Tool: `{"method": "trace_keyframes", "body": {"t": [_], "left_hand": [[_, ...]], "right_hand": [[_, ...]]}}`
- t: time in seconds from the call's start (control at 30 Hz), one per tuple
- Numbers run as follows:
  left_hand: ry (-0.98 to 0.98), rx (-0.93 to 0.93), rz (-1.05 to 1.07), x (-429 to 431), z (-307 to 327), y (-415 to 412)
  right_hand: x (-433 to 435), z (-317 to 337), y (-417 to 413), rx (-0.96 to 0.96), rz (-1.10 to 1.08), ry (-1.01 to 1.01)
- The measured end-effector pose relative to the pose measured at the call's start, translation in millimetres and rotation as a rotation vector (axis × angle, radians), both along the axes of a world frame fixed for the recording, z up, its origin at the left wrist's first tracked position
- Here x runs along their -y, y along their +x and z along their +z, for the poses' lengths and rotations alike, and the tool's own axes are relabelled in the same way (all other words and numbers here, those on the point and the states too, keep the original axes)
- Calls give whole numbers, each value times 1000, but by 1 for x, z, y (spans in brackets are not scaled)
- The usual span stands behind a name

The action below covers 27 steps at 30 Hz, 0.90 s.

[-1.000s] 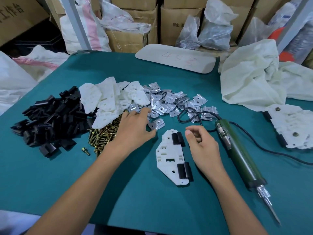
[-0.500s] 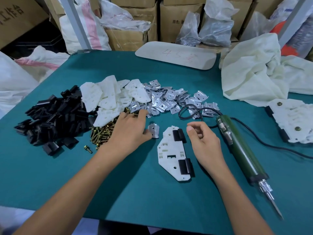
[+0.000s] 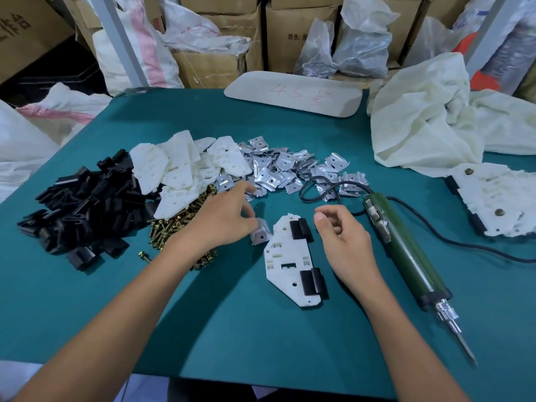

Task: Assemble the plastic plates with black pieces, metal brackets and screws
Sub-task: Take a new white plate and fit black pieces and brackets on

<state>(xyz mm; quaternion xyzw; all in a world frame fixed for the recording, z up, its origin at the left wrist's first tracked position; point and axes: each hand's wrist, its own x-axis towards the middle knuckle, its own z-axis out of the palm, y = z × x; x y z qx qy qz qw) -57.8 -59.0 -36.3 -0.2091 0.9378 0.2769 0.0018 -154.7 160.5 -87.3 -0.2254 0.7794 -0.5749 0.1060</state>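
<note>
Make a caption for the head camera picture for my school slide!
Left hand touches a metal bracket beside a white plate carrying two black pieces; right hand hovers nearby.

My left hand (image 3: pixel 223 219) is spread low over the bench (image 3: pixel 232 329), the thumb touching a single metal bracket (image 3: pixel 260 234) and the forefinger reaching to the near edge of the bracket heap (image 3: pixel 284 172). Under that wrist lie the brass screws (image 3: pixel 179 221). Off to the left of my fingers are the pile of black pieces (image 3: pixel 84 204) and the loose white plates (image 3: pixel 179 166). Between my two hands lies one white plate (image 3: pixel 285 256) with two black clips (image 3: pixel 300 229) on its right edge. My right hand (image 3: pixel 345 242) is beside it, fingers loosely curled, holding nothing. Just right of its knuckles lies the green screwdriver (image 3: pixel 403 248).
</note>
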Motion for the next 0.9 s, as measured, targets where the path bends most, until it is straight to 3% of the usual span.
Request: {"method": "trace_keyframes", "body": {"t": [0.17, 0.33, 0.53, 0.7, 0.9], "left_hand": [[149, 48, 44, 6, 3, -8], [91, 130, 30, 9, 7, -16], [173, 264, 6, 13, 18, -25], [169, 12, -79, 15, 39, -11], [253, -91, -115, 31, 71, 21]], "right_hand": [[1, 1, 0, 20, -1, -21], [0, 2, 0, 23, -1, -15], [0, 4, 1, 44, -4, -17], [0, 5, 1, 61, -5, -28], [1, 4, 2, 54, -8, -28]]}}
